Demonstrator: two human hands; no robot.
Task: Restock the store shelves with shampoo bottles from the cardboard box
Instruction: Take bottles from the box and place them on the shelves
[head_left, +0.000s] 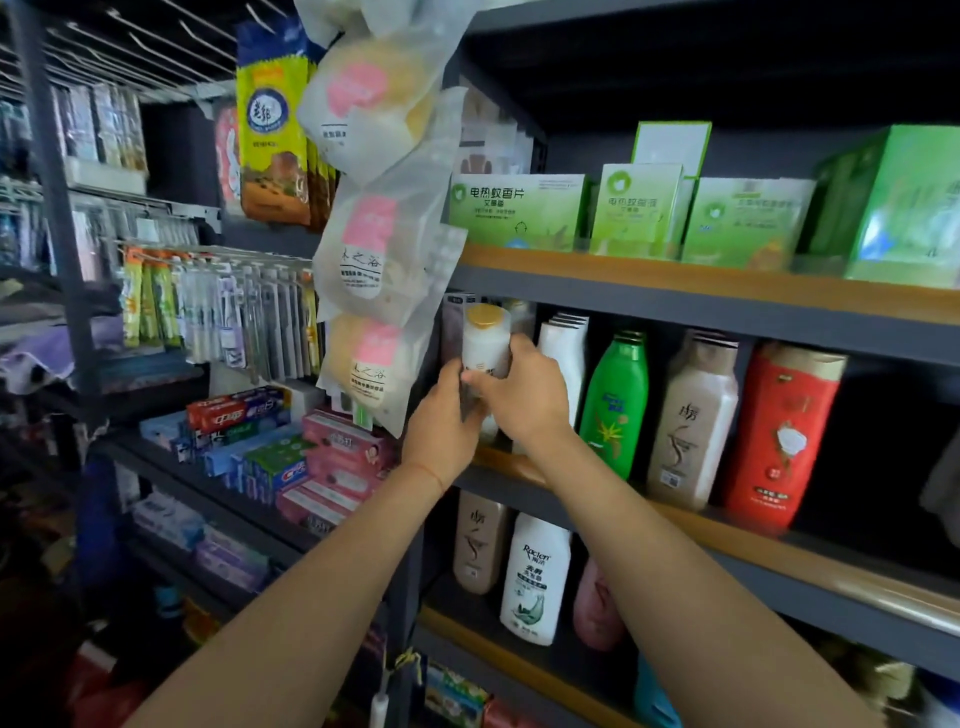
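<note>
**Shelf mostly stocked, one more bottle going in**

Both hands are wrapped around a white bottle with a gold cap (485, 343), the left hand (441, 415) gripping low and the right hand (522, 395) curled round its side. It's held at the far left end of the middle shelf (779, 545), right beside a white bottle (563, 353). Green (615, 405), beige (693, 421) and red (779, 436) bottles already stand in that row, so I'd guess it's well along. Can't see the cardboard box anywhere, so no idea what's left. The held bottle's base is hidden behind the hands, so I can't tell whether it's resting on the shelf.
</note>
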